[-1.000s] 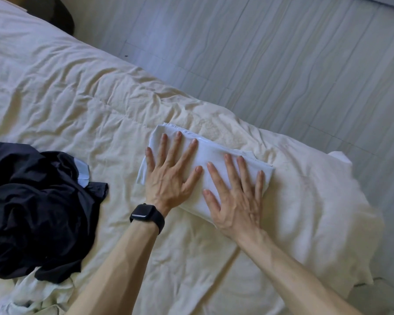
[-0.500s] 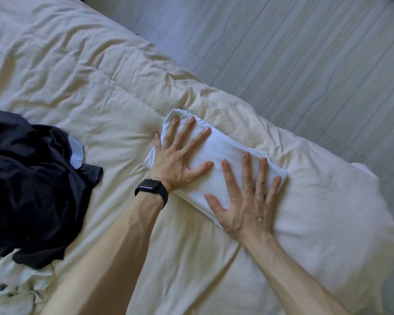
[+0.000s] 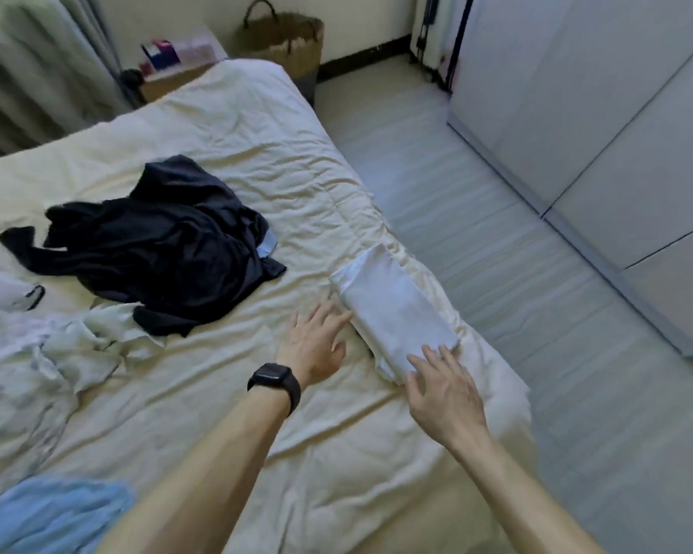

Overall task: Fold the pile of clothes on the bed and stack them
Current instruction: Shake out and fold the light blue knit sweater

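A folded white garment (image 3: 393, 309) lies near the right edge of the cream bed (image 3: 225, 125). My left hand (image 3: 317, 341), a black watch on its wrist, hovers just left of the fold with fingers straight, its fingertips at the garment's side. My right hand (image 3: 445, 389) is open at the fold's near end, fingertips touching its corner. A crumpled black garment (image 3: 165, 245) sits in the middle of the bed. Rumpled pale clothes (image 3: 77, 341) lie to its left and front, and a light blue piece (image 3: 53, 513) shows at the bottom left.
Pale tiled floor (image 3: 497, 241) runs along the bed's right side, with white wardrobe doors (image 3: 601, 113) beyond. A woven basket (image 3: 285, 42) and a bedside table with small items (image 3: 169, 62) stand past the bed's far end. Curtains (image 3: 29, 74) hang at the top left.
Both hands have come off the top of the folded white garment and drawn back toward me. The view has lifted and turned left, bringing the black garment and the room into sight.
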